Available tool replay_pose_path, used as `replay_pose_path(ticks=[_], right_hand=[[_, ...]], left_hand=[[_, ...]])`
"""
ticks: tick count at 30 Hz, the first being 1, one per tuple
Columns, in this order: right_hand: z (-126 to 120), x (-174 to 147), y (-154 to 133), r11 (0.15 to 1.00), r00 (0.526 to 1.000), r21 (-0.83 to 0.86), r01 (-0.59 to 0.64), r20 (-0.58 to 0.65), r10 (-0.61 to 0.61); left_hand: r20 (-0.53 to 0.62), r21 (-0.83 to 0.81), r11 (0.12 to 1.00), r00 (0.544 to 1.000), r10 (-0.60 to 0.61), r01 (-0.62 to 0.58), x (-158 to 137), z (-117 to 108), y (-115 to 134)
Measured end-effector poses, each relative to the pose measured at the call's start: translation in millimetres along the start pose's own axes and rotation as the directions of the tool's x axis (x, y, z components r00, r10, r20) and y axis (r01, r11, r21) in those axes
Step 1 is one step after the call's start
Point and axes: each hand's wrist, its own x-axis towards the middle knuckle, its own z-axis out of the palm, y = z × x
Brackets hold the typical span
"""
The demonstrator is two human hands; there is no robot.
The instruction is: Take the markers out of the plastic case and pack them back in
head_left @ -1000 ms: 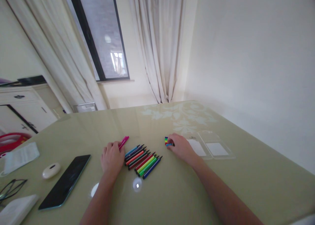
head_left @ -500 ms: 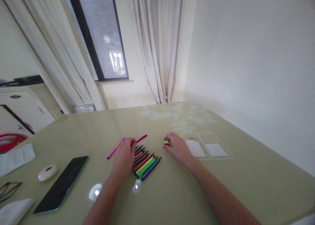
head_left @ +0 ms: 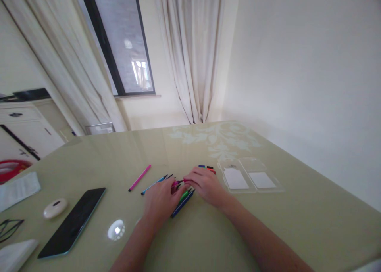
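Observation:
My left hand (head_left: 162,196) is closed around a pink felt-tip pen (head_left: 175,183), above a row of uncapped pens. Close against it, my right hand (head_left: 205,184) pinches a pink cap (head_left: 185,180) at the pen's dark tip; a small gap seems to show between them. Beneath my hands, parts of a light blue pen (head_left: 154,184), a green pen (head_left: 184,196) and a dark blue pen (head_left: 183,204) show; the rest of the row is hidden. Several loose caps (head_left: 210,167) lie just beyond my right hand. Another pink pen (head_left: 139,178) lies apart at the left.
An open clear plastic case (head_left: 243,175) with white cards lies at the right. On the left are a black tablet or phone (head_left: 73,222), a round white case (head_left: 55,208), glasses (head_left: 10,230), and a white packet (head_left: 20,187).
My left hand has shifted right and nearer with the pink pen. My right hand has moved left to meet it, uncovering the caps, and now holds the pink cap at the pen's tip.

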Motion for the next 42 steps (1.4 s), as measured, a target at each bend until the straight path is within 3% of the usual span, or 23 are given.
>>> replay_pose_path(ticks=[3, 8, 12, 17, 22, 28, 31, 34, 37, 39, 42], right_hand=[[-9.8, 0.9, 12.1, 0.992, 0.990, 0.056, -0.115, -0.077, 0.119], [-19.9, -0.7, 47.1, 0.917, 0.902, -0.002, -0.398, -0.184, 0.391], [-14.0, -1.7, 64.4, 0.820, 0.840, -0.183, -0.543, -0.128, 0.528], [-10.0, -1.3, 69.0, 0.729, 0.789, -0.351, -0.587, -0.045, 0.613], [-14.6, -2.6, 66.2, 0.679, 0.797, -0.500, -0.537, -0.038, 0.603], [-18.0, -3.7, 63.4, 0.670, 0.784, -0.479, -0.567, -0.066, 0.617], [-20.1, -2.1, 58.4, 0.718, 0.807, -0.396, -0.572, -0.115, 0.579], [-18.9, 1.0, 43.4, 0.837, 0.871, -0.241, -0.492, -0.130, 0.474], [-11.8, 2.8, 22.4, 0.955, 0.958, -0.090, -0.281, -0.082, 0.274], [-4.8, 2.7, 11.2, 0.992, 0.995, -0.081, -0.101, -0.007, 0.101], [5.7, 1.4, 3.2, 0.992, 0.999, -0.129, 0.005, 0.033, -0.001]], left_hand=[[-0.016, -0.019, 0.985, 0.985, -0.170, 0.170, 6.8, -4.0, -14.8], [-0.122, 0.038, 0.975, 0.970, -0.211, 0.217, 15.3, 9.5, -50.5], [-0.107, 0.093, 0.964, 0.965, -0.239, 0.249, 18.3, 23.5, -62.4], [-0.108, 0.019, 0.969, 0.964, -0.241, 0.244, 21.4, 21.0, -70.0], [-0.191, 0.101, 0.886, 0.883, -0.429, 0.453, 17.6, 9.3, -85.8], [-0.075, 0.090, 0.863, 0.868, -0.492, 0.497, 16.8, 8.1, -97.5], [-0.133, 0.064, 0.901, 0.899, -0.417, 0.428, 20.8, 8.4, -94.1], [-0.215, -0.056, 0.972, 0.948, -0.234, 0.227, 23.6, 10.3, -77.1], [-0.234, -0.121, 0.991, 0.972, 0.022, -0.052, 21.3, 15.9, -50.7], [-0.203, -0.087, 0.972, 0.959, 0.199, -0.220, 17.2, 19.8, -34.8], [-0.156, -0.027, 0.955, 0.945, 0.286, -0.294, 10.7, 21.4, -20.3]])
